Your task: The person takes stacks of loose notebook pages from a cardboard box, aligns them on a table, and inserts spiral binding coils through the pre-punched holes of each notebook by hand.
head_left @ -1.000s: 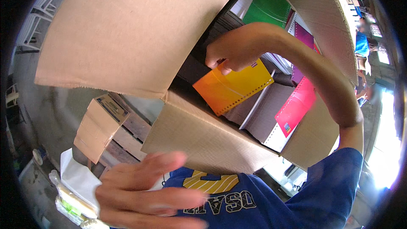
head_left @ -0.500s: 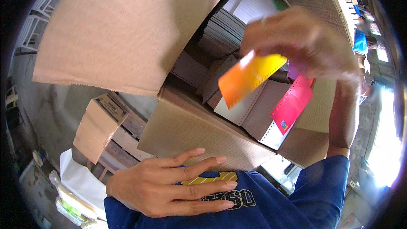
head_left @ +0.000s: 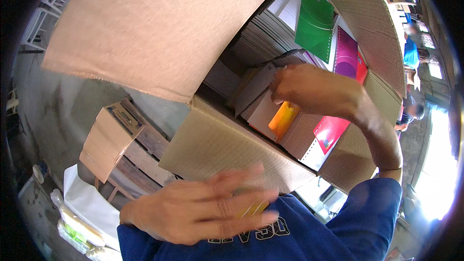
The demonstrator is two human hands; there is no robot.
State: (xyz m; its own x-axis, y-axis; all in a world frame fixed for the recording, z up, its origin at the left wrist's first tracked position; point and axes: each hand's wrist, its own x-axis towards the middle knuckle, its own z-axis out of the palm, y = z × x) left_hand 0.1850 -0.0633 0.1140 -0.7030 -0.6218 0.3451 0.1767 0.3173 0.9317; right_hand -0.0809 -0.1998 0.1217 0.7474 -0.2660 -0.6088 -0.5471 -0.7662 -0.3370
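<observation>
right hand point(head_left: 316, 89) pinching orange notebook point(head_left: 284, 120) just under its fingertips, inside box point(head_left: 232, 150) | left hand point(head_left: 200, 210) fingers spread flat on chest (empty) | risk: thin pinch, notebook may slip between stacks

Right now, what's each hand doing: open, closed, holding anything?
Left hand: open, fingers spread, flat against the blue shirt.
Right hand: inside the cardboard box, gripping an orange notebook.

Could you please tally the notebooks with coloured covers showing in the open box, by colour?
Green notebook: 1
Magenta notebook: 1
Red notebook: 1
Orange notebook, under the right hand: 1
Total: 4 coloured covers; the grey and white stacks are too many to count.
</observation>
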